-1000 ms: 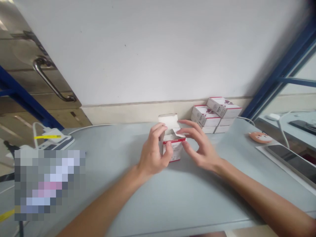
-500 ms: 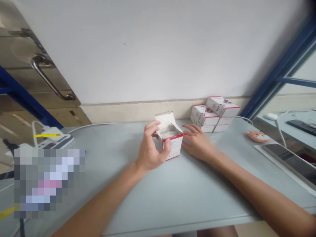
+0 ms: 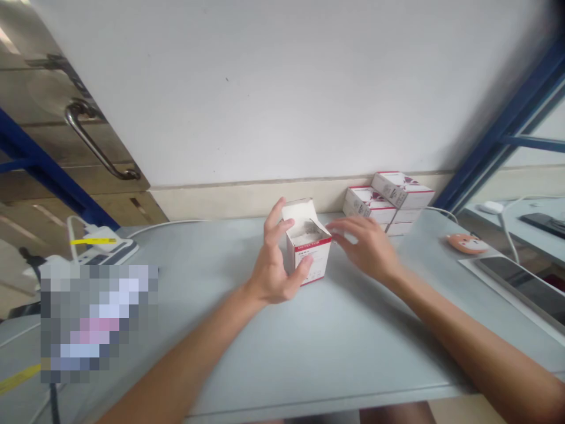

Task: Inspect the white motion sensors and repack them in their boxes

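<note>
A white wall [image 3: 282, 94] backs the blue-grey desk [image 3: 247, 365], and a stack of white-and-red boxes [image 3: 404, 191] sits against it, probably to leave room in front. The left hand [image 3: 276, 268] is cupped about a matching carton [image 3: 315, 259] upright mid-desk, thumb over its front, likely to steady it (the index finger points up, clear of it); whether it presses, I can't tell. The right hand [image 3: 371, 244] has bent fingers at the carton's upper right edge, their hold unclear. The lid [image 3: 300, 209] stands raised; the pale contents [image 3: 309, 231] might be crinkled wrapping.
</note>
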Motion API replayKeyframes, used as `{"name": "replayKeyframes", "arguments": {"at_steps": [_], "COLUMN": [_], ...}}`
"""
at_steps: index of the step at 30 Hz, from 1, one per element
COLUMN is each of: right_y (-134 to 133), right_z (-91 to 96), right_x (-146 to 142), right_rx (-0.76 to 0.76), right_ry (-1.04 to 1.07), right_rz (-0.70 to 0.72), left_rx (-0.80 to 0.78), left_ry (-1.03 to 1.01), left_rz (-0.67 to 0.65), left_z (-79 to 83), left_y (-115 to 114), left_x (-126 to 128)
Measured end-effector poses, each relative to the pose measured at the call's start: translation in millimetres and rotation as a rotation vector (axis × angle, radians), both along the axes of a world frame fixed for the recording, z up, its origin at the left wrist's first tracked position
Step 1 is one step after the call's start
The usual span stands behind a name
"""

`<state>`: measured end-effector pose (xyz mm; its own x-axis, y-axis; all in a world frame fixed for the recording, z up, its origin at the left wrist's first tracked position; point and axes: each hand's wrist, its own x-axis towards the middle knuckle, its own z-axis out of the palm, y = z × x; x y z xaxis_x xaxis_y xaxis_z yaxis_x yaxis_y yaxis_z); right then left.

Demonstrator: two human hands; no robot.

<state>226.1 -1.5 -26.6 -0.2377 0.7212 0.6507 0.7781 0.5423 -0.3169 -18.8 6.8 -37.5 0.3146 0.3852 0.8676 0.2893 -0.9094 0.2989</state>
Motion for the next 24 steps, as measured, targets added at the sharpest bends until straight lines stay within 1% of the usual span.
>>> {"name": "replayKeyframes", "arguments": {"at_steps": [2,4,5,6,7,9,10,12,15,18,20,24], "right_y": [-8,-18,-22,-24,-25,-23,-20,-13,-6,-4,-5,-8], "right_z": [18.1,38.1,47.8,57.0,65.3,78.9,84.0,90.5,91.9,87.5,84.5,83.5], "right_x": [-3,-12,-18,-25,-32,-44,-47,-50,-46,-44,-47,-55], "right_rx": [0.098,0.146,0.143,0.117,0.068,-0.046,-0.093,-0.155,-0.153,-0.079,-0.056,-0.134], "right_ry": [0.250,0.453,0.514,0.527,0.502,0.351,0.260,0.097,-0.091,-0.209,-0.234,-0.227], "right_rz": [0.047,0.128,0.183,0.248,0.309,0.415,0.444,0.450,0.388,0.322,0.298,0.346], "left_rx": [-0.035,-0.064,-0.077,-0.095,-0.116,-0.171,-0.206,-0.280,-0.343,-0.355,-0.368,-0.388], "left_ry": [-0.012,-0.027,-0.039,-0.055,-0.071,-0.088,-0.087,-0.070,-0.055,-0.074,-0.095,-0.085], "left_rz": [-0.015,-0.017,-0.013,-0.006,-0.004,-0.032,-0.059,-0.122,-0.174,-0.158,-0.153,-0.192], "left_z": [0.4,0.8,1.1,1.5,1.8,2.0,1.6,-0.1,-4.4,-8.7,-11.0,-12.3], "left_y": [0,1,1,1,1,0,0,0,1,2,2,2], "left_x": [0,0,0,0,0,-1,-1,-3,-4,-4,-3,-3]}}
